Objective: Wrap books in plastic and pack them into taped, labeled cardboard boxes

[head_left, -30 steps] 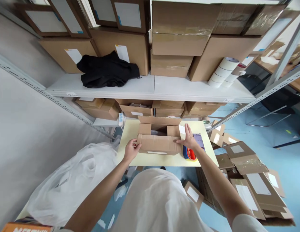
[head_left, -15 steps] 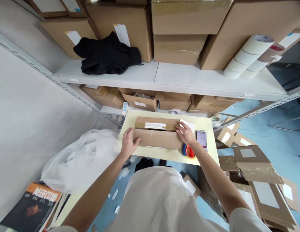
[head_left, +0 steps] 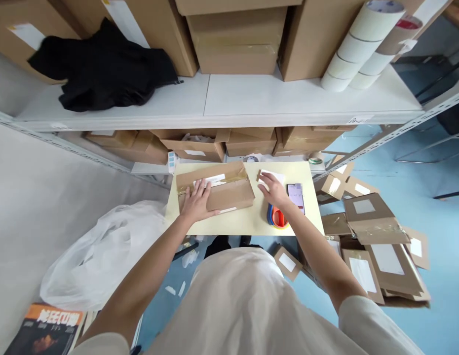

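Observation:
A long brown cardboard box (head_left: 231, 195), taped along its top seam and bearing a white label (head_left: 214, 180), lies slightly turned on the pale yellow table (head_left: 244, 226). My left hand (head_left: 197, 201) rests flat on the box's left end, fingers spread and holding nothing. Off the box's right side, my right hand (head_left: 273, 190) is over a small stack of white paper (head_left: 277, 176). Its fingers are bent and apart, with the fingertips at the paper's left edge. Just below that hand sits a round orange, blue and yellow object (head_left: 278, 217). A phone (head_left: 296, 196) lies to its right.
A grey shelf (head_left: 244, 96) spans above the table, holding large cartons, a black cloth (head_left: 107, 69) and stacked tape rolls (head_left: 357, 44). Smaller boxes fill the lower shelf. Flattened cartons (head_left: 377, 217) pile up at right; a white plastic bag (head_left: 107, 251) stands at left.
My right hand has left the box and moved to the white paper. The left hand has shifted onto the box's top. The box now sits farther left and at an angle.

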Motion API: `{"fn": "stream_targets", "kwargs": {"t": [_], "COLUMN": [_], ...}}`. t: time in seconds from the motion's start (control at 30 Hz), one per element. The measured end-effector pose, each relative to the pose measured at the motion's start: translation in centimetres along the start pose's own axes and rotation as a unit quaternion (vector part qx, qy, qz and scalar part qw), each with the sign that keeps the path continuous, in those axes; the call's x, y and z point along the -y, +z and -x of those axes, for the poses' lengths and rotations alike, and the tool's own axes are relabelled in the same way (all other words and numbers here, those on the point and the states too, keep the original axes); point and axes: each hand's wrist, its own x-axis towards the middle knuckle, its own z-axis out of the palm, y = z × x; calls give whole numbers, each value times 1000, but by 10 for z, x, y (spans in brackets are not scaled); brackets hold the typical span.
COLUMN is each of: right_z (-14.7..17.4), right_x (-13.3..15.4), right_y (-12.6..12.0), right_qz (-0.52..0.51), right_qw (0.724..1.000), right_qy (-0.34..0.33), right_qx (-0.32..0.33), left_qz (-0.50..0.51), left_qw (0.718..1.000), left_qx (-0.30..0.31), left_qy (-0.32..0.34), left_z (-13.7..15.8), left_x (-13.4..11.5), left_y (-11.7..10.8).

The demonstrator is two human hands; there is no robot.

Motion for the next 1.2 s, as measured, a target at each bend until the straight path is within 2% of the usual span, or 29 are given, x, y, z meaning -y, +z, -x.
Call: {"fn": "stream_targets", "kwargs": {"t": [0.07,0.13,0.23,0.37,0.43,0.5,0.57,0.63,0.73,0.8,0.9,1.0,1.07,1.13,1.2], "right_z": [43,87,128,132,127,125,125,122,102,77,32,-7,-24,-34,-37], "right_x": [-18,-31,-36,-28,-25,-23,-18,-8,19,42,72,88,89,86,82], "right_y": [-9,-5,21,62,72,67,48,16,-34,-54,-55,-34,-20,-13,-12], "right_qz": [44,71,72,40,32,23,-1,-60,-161,-193,-249,-283,-274,-259,-256], "right_qw": [993,977,964,949,939,933,930,933,939,942,946,942,942,944,944], "right_qy": [113,196,234,295,330,353,367,351,268,220,190,170,151,139,137], "right_qx": [-6,49,105,99,88,59,14,-49,-143,-164,-87,55,124,153,157], "left_qz": [4,11,29,40,39,41,50,62,81,97,125,159,193,246,336], "left_qw": [1000,1000,1000,999,999,999,998,998,994,991,985,980,975,965,940], "left_qx": [-8,-13,-10,-5,-14,-22,-25,-19,-9,-11,-19,-27,-33,-40,-47], "left_qy": [1,-3,-4,4,-2,-3,5,23,70,97,116,112,104,86,38], "left_z": [-3,-5,-8,-7,-5,-2,1,6,18,28,37,38,36,34,32], "left_x": [2,4,8,10,8,5,3,3,3,2,2,2,2,2,1], "left_y": [1,2,2,3,4,5,6,5,5,5,6,5,3,2,-1]}}
